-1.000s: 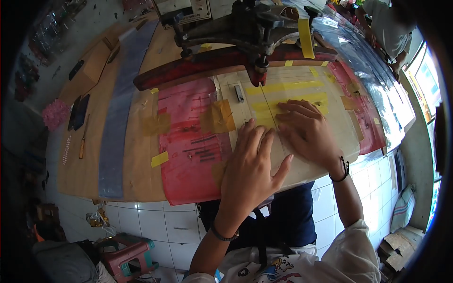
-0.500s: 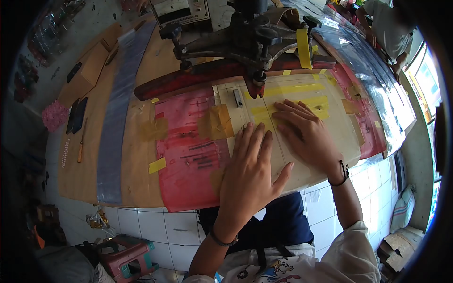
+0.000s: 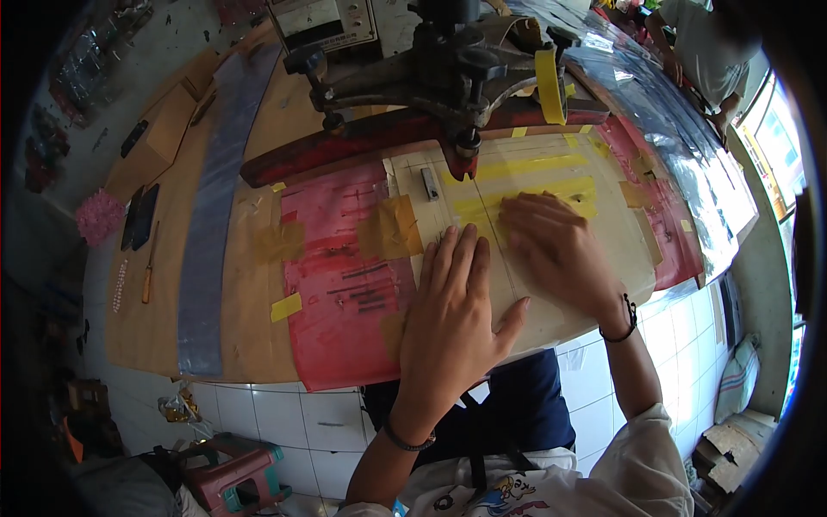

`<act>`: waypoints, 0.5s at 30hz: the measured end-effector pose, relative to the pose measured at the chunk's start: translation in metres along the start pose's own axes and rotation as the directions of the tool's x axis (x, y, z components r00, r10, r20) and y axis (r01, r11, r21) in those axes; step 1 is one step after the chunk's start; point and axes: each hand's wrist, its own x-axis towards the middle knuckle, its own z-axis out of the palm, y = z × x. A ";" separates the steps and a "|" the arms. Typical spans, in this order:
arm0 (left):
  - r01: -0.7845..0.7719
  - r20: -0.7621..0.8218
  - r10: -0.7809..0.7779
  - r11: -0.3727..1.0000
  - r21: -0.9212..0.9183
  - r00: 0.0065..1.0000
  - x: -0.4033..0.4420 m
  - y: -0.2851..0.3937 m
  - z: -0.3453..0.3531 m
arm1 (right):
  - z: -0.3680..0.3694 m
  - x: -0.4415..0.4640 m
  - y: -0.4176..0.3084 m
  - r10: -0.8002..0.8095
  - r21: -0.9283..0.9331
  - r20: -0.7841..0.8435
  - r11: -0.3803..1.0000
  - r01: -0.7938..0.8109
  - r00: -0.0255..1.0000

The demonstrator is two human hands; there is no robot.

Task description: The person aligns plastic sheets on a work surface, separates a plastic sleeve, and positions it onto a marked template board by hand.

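My left hand [image 3: 452,314] lies flat on a cream sheet [image 3: 543,310], fingers stretched out and thumb apart, holding nothing. Beside it on the same sheet rests my right hand [image 3: 564,254], slightly blurred, its fingers bent and closer together by a strip of yellow tape [image 3: 478,209]. No object shows in the right hand; its fingertips are partly hidden. A dark line runs down the sheet between the hands. Above my left fingertips is a small metal piece [image 3: 429,183]. Left of that hand spreads a red patch [image 3: 345,297] with brown tape [image 3: 392,226] at its edge.
A heavy press frame with a red bar [image 3: 345,151] spans the far side of the board. Phones [image 3: 145,214], a wooden-handled tool [image 3: 148,280] and a cardboard box [image 3: 168,129] lie to the left. Another person [image 3: 702,52] is at upper right. A stool [image 3: 233,470] stands below.
My right hand's fingers have drawn together and bent, after being more spread on the sheet. My left hand stays nearly in place.
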 end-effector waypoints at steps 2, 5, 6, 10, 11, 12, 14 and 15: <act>0.008 0.000 -0.008 1.000 -0.009 1.000 0.000 0.000 -0.001 | 0.001 -0.001 -0.003 -0.028 0.000 0.004 1.000 0.028 1.000; 0.010 0.000 -0.010 1.000 -0.014 1.000 0.001 0.001 -0.002 | -0.001 0.001 -0.003 -0.012 0.001 0.028 1.000 0.012 1.000; 0.010 -0.001 -0.010 1.000 -0.013 1.000 0.001 0.001 -0.003 | 0.000 0.002 -0.003 -0.006 0.004 0.028 1.000 0.005 1.000; 0.016 0.004 -0.016 1.000 -0.015 1.000 0.001 0.000 -0.003 | 0.002 0.001 -0.003 0.003 0.008 0.025 1.000 -0.003 1.000; 0.018 0.004 -0.017 1.000 -0.011 1.000 0.000 0.000 -0.002 | 0.002 0.001 -0.003 0.001 0.006 0.023 1.000 -0.001 1.000; 0.018 0.003 -0.018 1.000 -0.008 1.000 0.001 0.000 -0.002 | 0.001 0.001 -0.003 0.002 0.003 0.020 1.000 -0.002 1.000; 0.020 0.010 -0.020 1.000 -0.009 1.000 0.001 0.001 -0.003 | 0.002 0.000 -0.004 0.007 0.000 0.015 1.000 -0.007 1.000; 0.021 0.015 -0.021 1.000 -0.009 1.000 0.001 0.001 -0.003 | 0.002 0.000 -0.004 0.007 0.000 0.014 1.000 -0.007 1.000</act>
